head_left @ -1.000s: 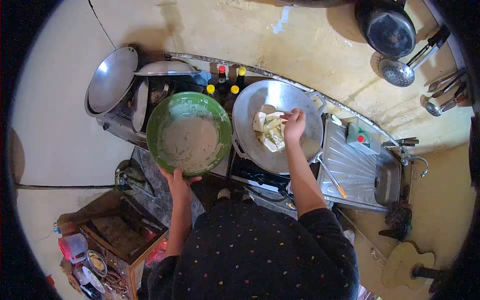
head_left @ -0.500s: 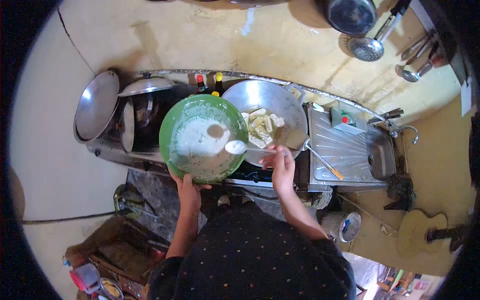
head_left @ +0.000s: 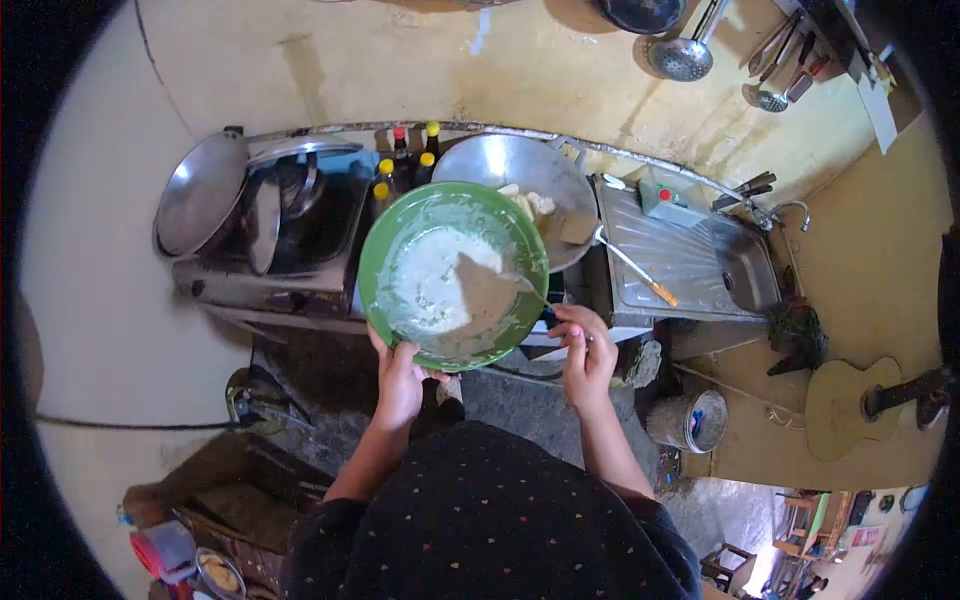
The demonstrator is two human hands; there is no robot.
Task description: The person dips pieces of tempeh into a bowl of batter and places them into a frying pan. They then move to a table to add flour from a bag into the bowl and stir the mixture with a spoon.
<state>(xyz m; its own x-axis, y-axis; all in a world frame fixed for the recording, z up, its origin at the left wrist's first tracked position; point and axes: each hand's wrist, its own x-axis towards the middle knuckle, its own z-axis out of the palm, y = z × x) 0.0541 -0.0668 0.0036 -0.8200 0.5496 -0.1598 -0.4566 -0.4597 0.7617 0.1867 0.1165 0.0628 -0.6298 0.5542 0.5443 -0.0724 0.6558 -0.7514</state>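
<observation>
My left hand [head_left: 398,378] grips the lower rim of a green bowl [head_left: 374,265], tilted toward me. White batter [head_left: 440,275] coats the inside, with a dark shadow across it. In my right hand [head_left: 588,358] is the handle of a spoon [head_left: 548,302], reaching over the bowl's right rim; its head is hard to make out against the batter. Behind the bowl stands a large metal wok [head_left: 470,160], partly covered by it. Pale battered pieces [head_left: 540,204] show inside the wok.
A long-handled turner [head_left: 640,275] rests from the wok across the steel drainboard [head_left: 650,225] beside the sink [head_left: 750,275]. Several bottles [head_left: 388,178] stand behind the bowl. Pans and a lid [head_left: 205,195] are at the left. A bucket [head_left: 690,422] stands on the floor, right.
The bowl has shifted right and now hides more of the wok. The batter-laden spoon has gone from beside the bowl's right rim, over the wok, to inside the bowl.
</observation>
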